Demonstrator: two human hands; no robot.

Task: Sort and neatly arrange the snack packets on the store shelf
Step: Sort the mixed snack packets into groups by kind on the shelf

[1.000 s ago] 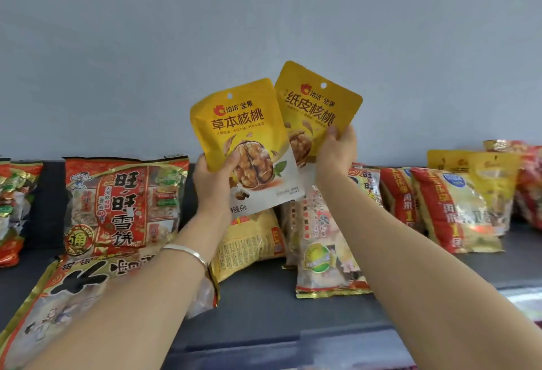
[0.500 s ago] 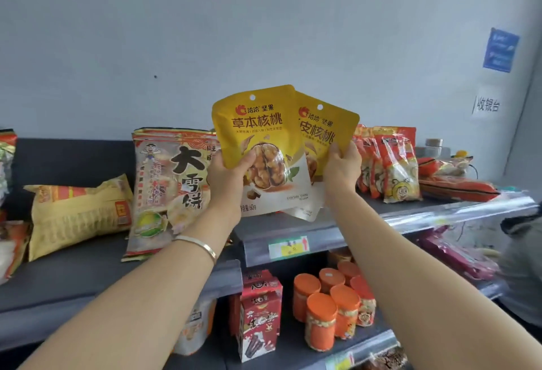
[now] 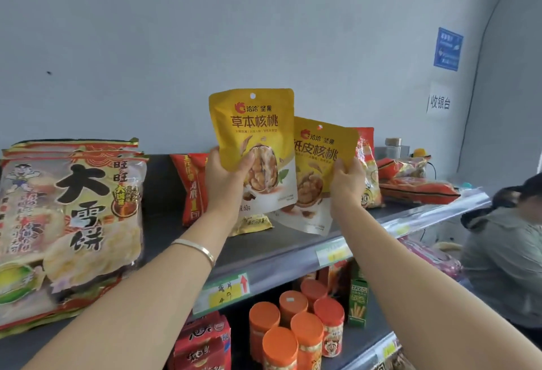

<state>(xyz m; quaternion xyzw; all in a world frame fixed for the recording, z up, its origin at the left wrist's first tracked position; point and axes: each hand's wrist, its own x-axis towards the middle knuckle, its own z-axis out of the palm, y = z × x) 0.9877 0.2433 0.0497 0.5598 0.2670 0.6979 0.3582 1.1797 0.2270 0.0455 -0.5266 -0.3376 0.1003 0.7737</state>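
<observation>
Left hand gripping the front pouch, right hand the rear pouch, fingers curled round both, the pair has travelled right along the shelf to the red packets, probably their spot.

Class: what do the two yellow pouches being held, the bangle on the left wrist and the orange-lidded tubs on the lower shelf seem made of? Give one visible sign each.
Front yellow pouch and rear yellow pouch: probably matte plastic film; soft creases, punched hang holes. Bangle: likely polished metal; pale glint along the band. Orange-lidded tubs: lids look smooth plastic; bodies unclear.
</observation>
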